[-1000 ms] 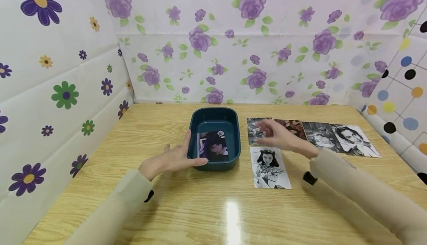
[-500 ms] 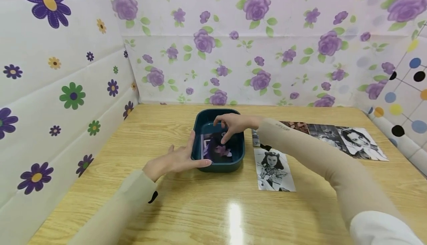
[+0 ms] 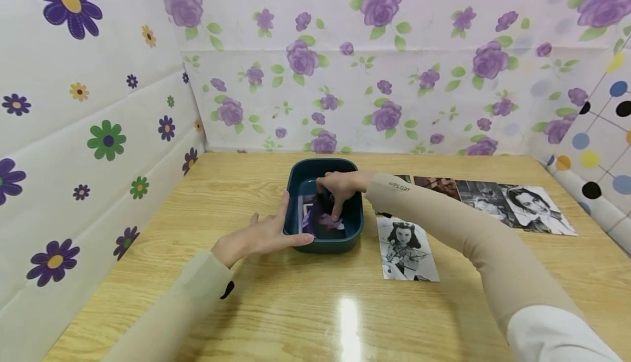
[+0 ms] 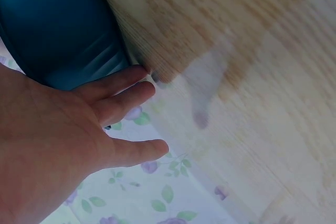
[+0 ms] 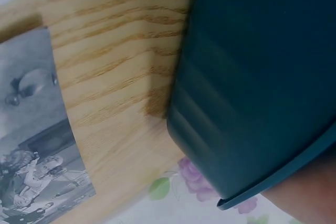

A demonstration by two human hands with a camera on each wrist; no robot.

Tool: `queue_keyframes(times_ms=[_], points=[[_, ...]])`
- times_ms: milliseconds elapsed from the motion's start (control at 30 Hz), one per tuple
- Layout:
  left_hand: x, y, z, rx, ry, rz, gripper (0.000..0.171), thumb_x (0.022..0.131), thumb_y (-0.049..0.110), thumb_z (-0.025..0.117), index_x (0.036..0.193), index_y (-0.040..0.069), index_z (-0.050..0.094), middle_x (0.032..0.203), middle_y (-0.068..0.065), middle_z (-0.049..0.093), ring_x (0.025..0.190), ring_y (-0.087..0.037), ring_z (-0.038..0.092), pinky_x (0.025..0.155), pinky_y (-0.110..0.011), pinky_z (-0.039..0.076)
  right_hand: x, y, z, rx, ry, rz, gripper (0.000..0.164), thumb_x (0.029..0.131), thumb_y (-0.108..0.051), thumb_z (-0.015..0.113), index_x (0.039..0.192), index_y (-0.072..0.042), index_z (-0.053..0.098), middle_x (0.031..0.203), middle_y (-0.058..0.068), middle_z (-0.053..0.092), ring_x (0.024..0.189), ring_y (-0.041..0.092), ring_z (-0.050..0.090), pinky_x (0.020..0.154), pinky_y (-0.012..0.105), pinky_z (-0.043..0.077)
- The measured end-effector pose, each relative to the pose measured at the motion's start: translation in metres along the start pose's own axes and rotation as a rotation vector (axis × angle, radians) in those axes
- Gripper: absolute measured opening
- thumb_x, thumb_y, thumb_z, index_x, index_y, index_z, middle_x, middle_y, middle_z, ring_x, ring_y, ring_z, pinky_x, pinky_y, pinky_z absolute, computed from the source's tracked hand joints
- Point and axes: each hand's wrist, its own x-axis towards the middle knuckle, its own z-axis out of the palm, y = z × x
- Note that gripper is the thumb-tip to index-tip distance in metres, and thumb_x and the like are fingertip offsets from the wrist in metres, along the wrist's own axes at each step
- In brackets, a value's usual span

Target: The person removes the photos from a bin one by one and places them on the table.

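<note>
A dark teal plastic bin (image 3: 327, 247) stands on the table. Inside it lies a dark, purple-tinted photo (image 3: 308, 222) of a person. My left hand (image 3: 258, 240) is against the bin's left side, its fingers extended and the thumb along the front rim; in the left wrist view those fingers (image 4: 123, 103) lie beside the teal wall. My right hand (image 3: 340, 187) reaches into the bin over the photo, thumb pointing down onto it and fingers bent. Whether it pinches the photo I cannot tell; in the right wrist view the bin wall (image 5: 252, 77) hides its fingertips.
Right of the bin lies a black-and-white portrait photo (image 3: 406, 252). Behind it runs a row of photos, including a brownish one (image 3: 436, 187), a grey one (image 3: 480, 200) and a portrait (image 3: 534, 206). Flower-patterned sheets (image 3: 345, 77) wall the wooden table (image 3: 276, 307).
My right hand has moved left from above the photo row into the bin, then a little lower onto the photo there. The left hand has stayed at the bin's side.
</note>
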Motion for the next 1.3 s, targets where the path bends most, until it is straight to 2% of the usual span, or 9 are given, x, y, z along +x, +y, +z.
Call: queue_keyframes(times_ms=[133,233,533,667,833,900,1033,1167,1300], points=[[0.001,0.001,-0.001,0.002,0.002,-0.003,0.126,0.076,0.083,0.050,0.151,0.015,-0.026,0.159,-0.018,0.025,0.143,-0.039,0.032,0.111,-0.071,-0.007,-0.004,-0.001,0.000,-0.018,0.057,-0.007,0.078,0.064,-0.045,0.088,0.123,-0.016,0.046,0.119,0.008,0.051,0.104,0.022,0.046,0.091,0.036,0.043],[0.001,0.001,-0.001,0.002,0.002,-0.002,0.126,0.076,0.082,0.050,0.150,0.015,-0.027,0.159,-0.019,0.024,0.144,-0.039,0.031,0.110,-0.071,-0.006,-0.008,0.000,0.001,0.017,0.117,-0.041,0.079,0.064,-0.042,0.089,0.122,-0.015,0.044,0.117,0.008,0.051,0.103,0.023,0.047,0.091,0.036,0.043],[0.001,0.001,0.000,0.016,-0.013,-0.014,0.125,0.077,0.083,0.048,0.149,0.016,-0.029,0.157,-0.021,0.026,0.144,-0.038,0.032,0.111,-0.071,-0.007,-0.031,0.003,0.006,0.269,0.297,-0.139,0.082,0.078,-0.017,0.081,0.147,-0.012,0.036,0.127,0.019,0.042,0.106,0.026,0.048,0.093,0.041,0.046],[0.000,0.001,0.000,0.014,-0.009,-0.015,0.125,0.077,0.083,0.048,0.149,0.016,-0.029,0.157,-0.022,0.027,0.143,-0.039,0.032,0.111,-0.071,-0.007,-0.039,0.003,0.007,0.387,0.317,-0.155,0.085,0.083,-0.005,0.074,0.153,-0.015,0.026,0.139,0.022,0.036,0.122,0.032,0.045,0.101,0.046,0.045],[0.001,0.001,0.000,0.008,-0.014,-0.012,0.125,0.077,0.083,0.048,0.149,0.016,-0.029,0.156,-0.022,0.027,0.143,-0.039,0.032,0.110,-0.071,-0.007,-0.052,0.007,-0.003,0.638,0.284,-0.132,0.080,0.087,-0.001,0.067,0.152,-0.020,0.025,0.155,0.012,0.027,0.139,0.032,0.035,0.110,0.051,0.037],[0.001,0.001,0.000,0.001,-0.015,-0.012,0.125,0.077,0.083,0.049,0.149,0.016,-0.029,0.157,-0.022,0.026,0.143,-0.039,0.031,0.110,-0.071,-0.007,-0.062,0.010,-0.011,0.758,0.262,-0.111,0.078,0.087,0.001,0.066,0.150,-0.022,0.026,0.150,0.012,0.034,0.134,0.032,0.041,0.109,0.051,0.038],[0.001,0.002,0.001,0.000,-0.011,-0.017,0.125,0.076,0.083,0.049,0.149,0.019,-0.029,0.157,-0.020,0.027,0.144,-0.037,0.032,0.111,-0.070,-0.008,-0.085,0.023,-0.025,0.888,0.259,-0.077,0.076,0.084,0.000,0.067,0.146,-0.022,0.028,0.137,0.014,0.045,0.121,0.031,0.053,0.105,0.047,0.042],[0.000,0.002,0.000,0.009,-0.006,-0.012,0.124,0.077,0.083,0.050,0.149,0.019,-0.029,0.157,-0.019,0.028,0.143,-0.037,0.033,0.111,-0.070,-0.008,-0.114,0.044,-0.030,0.928,0.285,-0.067,0.080,0.081,0.002,0.068,0.147,-0.017,0.026,0.137,0.018,0.044,0.120,0.034,0.054,0.102,0.049,0.045],[0.000,0.003,0.000,0.012,-0.002,-0.012,0.125,0.076,0.082,0.050,0.150,0.018,-0.028,0.157,-0.018,0.027,0.143,-0.037,0.033,0.111,-0.070,-0.007,-0.151,0.069,-0.019,0.934,0.288,-0.041,0.081,0.079,0.002,0.069,0.146,-0.013,0.025,0.136,0.022,0.045,0.120,0.038,0.053,0.101,0.054,0.045]])
